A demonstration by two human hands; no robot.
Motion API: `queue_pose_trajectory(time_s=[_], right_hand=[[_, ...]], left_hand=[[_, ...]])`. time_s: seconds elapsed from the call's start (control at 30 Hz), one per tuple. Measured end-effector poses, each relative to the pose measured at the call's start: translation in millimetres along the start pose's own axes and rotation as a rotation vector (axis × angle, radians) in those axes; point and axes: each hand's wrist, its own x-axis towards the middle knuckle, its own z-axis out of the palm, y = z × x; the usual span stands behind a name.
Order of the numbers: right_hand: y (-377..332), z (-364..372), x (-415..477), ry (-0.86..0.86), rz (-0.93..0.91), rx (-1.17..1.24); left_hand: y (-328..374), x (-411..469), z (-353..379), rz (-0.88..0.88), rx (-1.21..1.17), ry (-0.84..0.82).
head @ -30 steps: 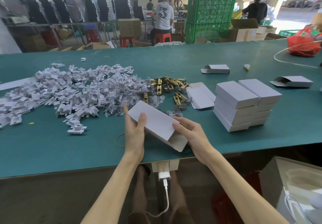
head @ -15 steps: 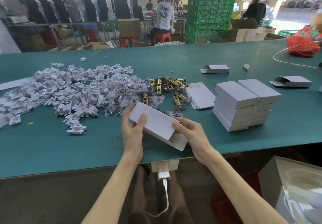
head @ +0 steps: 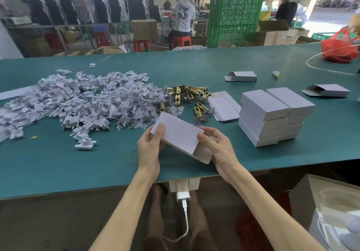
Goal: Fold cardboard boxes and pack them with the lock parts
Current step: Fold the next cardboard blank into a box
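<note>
A white cardboard box is held tilted above the green table's near edge. My left hand grips its left end, thumb on top. My right hand grips the right end, where a flap hangs open toward me. Brass lock latches lie just beyond the box. To their left are clear bags of small parts and a wide heap of white paper inserts. Flat box blanks lie right of the latches.
A stack of closed white boxes stands right of my hands. Two half-folded boxes lie farther back. A red bag sits far right, a rubber band by my left wrist. People work beyond the table.
The box has stayed between my hands and tilted slightly. My right hand's fingers have curled further round the open flap end.
</note>
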Motion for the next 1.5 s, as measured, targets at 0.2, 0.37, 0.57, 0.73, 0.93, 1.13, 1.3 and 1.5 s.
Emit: queue_pose_trajectory(time_s=[0.2,0.37,0.57,0.73,0.93,1.13,1.3,1.5], right_hand=[[1.1,0.3,1.1,0.101,-0.005,0.019],[-1.9,-3.2,2.3,0.095,0.024,0.178],[-6.3,-2.6,0.0,0.082,0.069,0.269],[-7.0,-4.6,0.6,0.081,0.108,0.361],[-7.3,-5.6,-0.7,0.017,0.096,0.42],[-6.5,-5.1,-0.6,-0.019,0.098,0.388],[-5.5,-6.6,-0.2,-0.037,0.09,0.346],[-5.5,-5.8,0.2,-0.049,0.078,0.342]], left_hand=[[1.2,-1.8,2.1,0.03,0.04,-0.032],[1.4,-4.5,4.7,0.023,0.085,-0.056],[4.9,-5.7,5.6,-0.024,0.067,-0.038],[4.5,-5.5,4.8,-0.018,0.045,-0.036],[4.6,-3.7,3.3,0.017,0.038,-0.066],[5.3,-5.2,5.5,-0.027,0.032,-0.052],[5.6,-4.6,5.7,-0.033,0.03,-0.035],[9.9,-6.1,2.8,0.013,-0.018,-0.074]])
